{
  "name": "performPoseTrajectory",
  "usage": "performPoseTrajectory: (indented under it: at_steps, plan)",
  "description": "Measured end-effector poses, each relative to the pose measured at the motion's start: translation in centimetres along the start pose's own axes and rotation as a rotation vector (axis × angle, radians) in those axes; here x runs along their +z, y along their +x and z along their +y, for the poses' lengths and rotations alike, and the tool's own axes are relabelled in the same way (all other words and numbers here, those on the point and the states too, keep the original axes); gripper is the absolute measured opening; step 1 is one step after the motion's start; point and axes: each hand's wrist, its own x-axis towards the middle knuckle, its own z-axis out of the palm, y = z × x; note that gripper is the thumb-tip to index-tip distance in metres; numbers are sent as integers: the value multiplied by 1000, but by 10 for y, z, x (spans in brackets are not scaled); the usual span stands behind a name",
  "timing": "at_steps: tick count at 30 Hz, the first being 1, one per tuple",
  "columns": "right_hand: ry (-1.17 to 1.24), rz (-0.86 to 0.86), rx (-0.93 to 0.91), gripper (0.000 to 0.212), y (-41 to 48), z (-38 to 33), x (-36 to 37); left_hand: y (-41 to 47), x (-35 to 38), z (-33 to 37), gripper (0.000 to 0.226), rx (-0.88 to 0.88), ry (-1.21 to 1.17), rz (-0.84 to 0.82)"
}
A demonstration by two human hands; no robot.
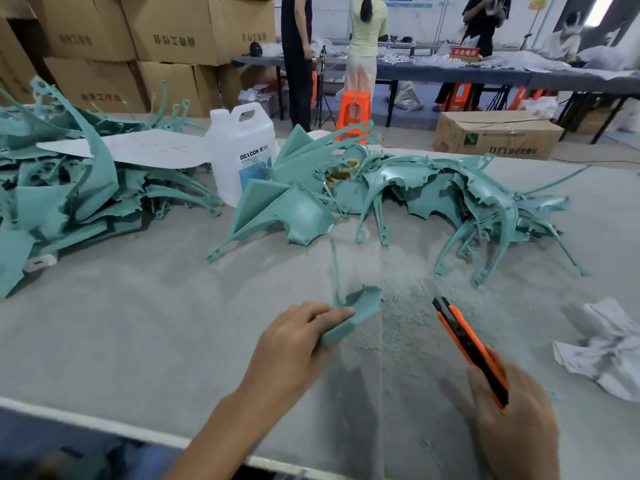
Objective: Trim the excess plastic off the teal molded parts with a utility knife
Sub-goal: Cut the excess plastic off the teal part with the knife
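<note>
The small teal part (362, 306) is down near the gray surface (138, 323), held by the left hand (294, 351), whose fingers (329, 310) curl around its near end. Its long side runs away and to the right. The orange knife (467, 341) is near its right side, gripped tight by the right hand (512, 417), blade (427, 287) out and pointing away, not touching the part. I think the blade must move left to cut. More teal parts (450, 202) wait behind.

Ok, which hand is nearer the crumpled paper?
Right. The right hand, holding the knife, is just left of the paper; the left hand, gripping a teal part, is farther left.
</note>
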Motion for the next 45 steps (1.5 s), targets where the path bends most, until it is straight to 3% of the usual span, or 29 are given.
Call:
performPoseTrajectory:
  at_steps: [3, 6, 11, 18, 21, 28, 30, 33, 36, 38, 41, 45]
  plan:
    - [121, -34, 76, 25, -2, 1, -5, -16, 22, 3, 48, -185, -193, 25]
    - [226, -127, 104, 32, -8, 1, -8, -26, 32, -8, 21, -382, -320, 54]
    - [314, -304, 3, 34, -27, -27, -20, -25, 39, -19, 21, -466, -339, 55]
    - [330, -382, -109, 28, -38, -62, -22, -24, 34, -16, 18, -470, -417, 56]
    - [366, -429, -114, 13, -41, -67, -22, -24, 30, -12, 24, -448, -383, 42]
    - [337, -484, -124, 24, -40, -65, -26, -25, 28, -11, 22, -458, -343, 25]
    - [288, -477, -112, 9, -34, -61, -24, -26, 29, -12, 29, -465, -355, 30]
    - [217, -431, -120, 15, -24, -55, -23, -27, 31, -14, 37, -482, -344, 24]
    - [228, -403, -147, 7, -25, -61, -22, -27, 33, -18, 55, -516, -329, 49]
    - [262, -424, -165, 12, -30, -63, -23, -26, 31, -15, 49, -494, -333, 60]
    - [256, -448, -170, 7, -25, -58, -21, -26, 29, -11, 19, -431, -288, 48]
    - [258, -390, -162, 9, -15, -58, -22, -26, 29, -11, 36, -429, -298, 53]
